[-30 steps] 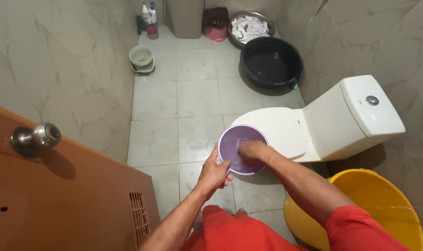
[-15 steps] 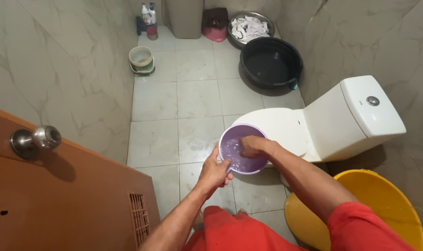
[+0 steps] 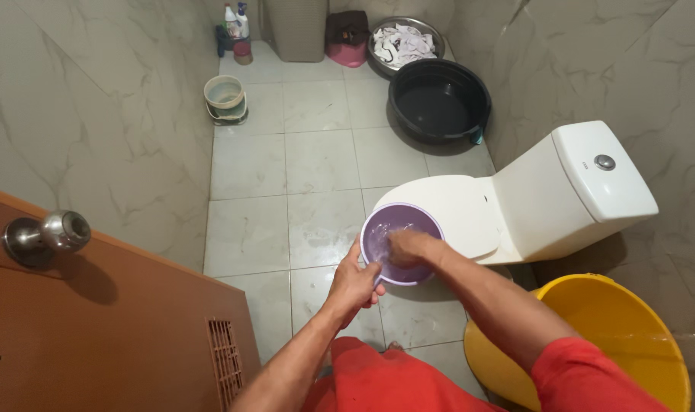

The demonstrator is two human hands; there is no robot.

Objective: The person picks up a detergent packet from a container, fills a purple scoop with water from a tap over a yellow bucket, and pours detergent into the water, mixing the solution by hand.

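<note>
Bowl, purple, round, was held in front of the person's body over the front edge of the closed white toilet lid. Left hand gripped its rim at 7 o'clock, thumb over the edge, fingers curled beneath. Right hand entered from 4 o'clock and lay inside the bowl, fingers bent against the inner wall; whether they pinched anything could not be told. Being round, the bowl showed no long axis; its mouth faced up, slightly tilted toward the viewer. Contents looked like shallow soapy water. Black tub at 12 o'clock held dark water. Metal basin beyond held white cloths. Yellow bucket at 4 o'clock: contents not visible.
</note>
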